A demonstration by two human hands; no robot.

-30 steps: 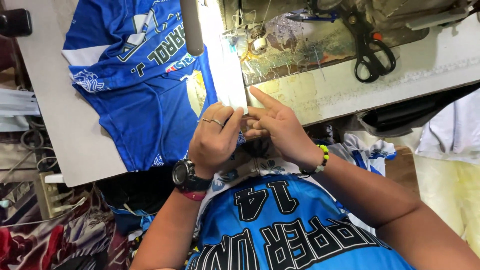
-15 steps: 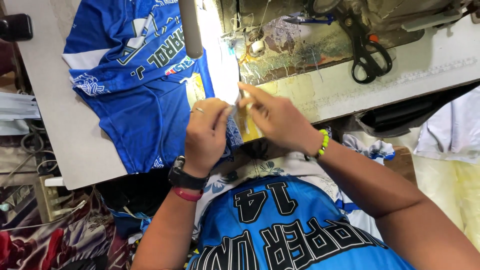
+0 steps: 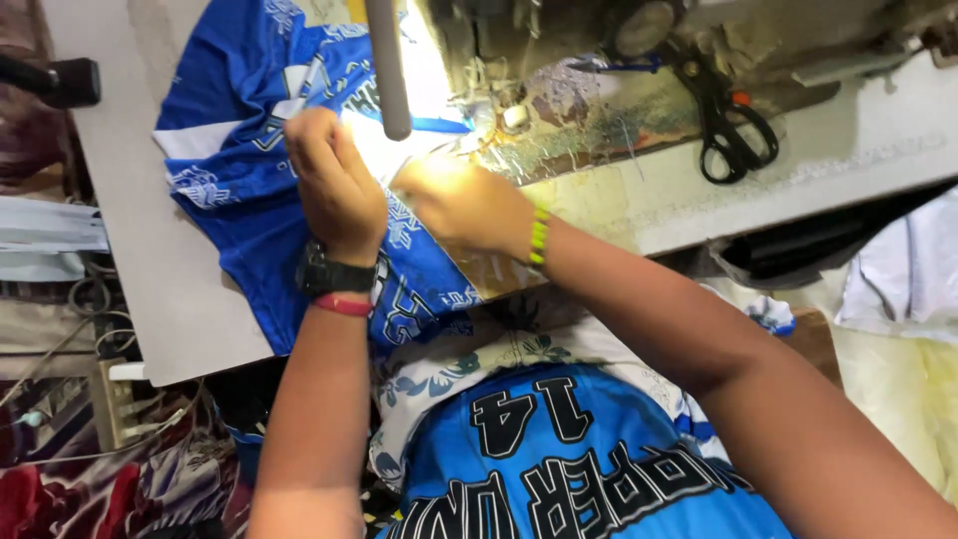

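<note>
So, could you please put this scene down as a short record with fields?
Setting: pale sewing table under a bright lamp
Left hand: pressing on the blue printed jersey fabric; black wristwatch and red band on the wrist
Right hand: on the same fabric, beside the left; green bead bracelet
Nearby: black-handled scissors on the machine bed

A blue jersey (image 3: pixel 249 150) with white patterns lay spread and bunched on the grey table, one edge hanging off the front.
</note>
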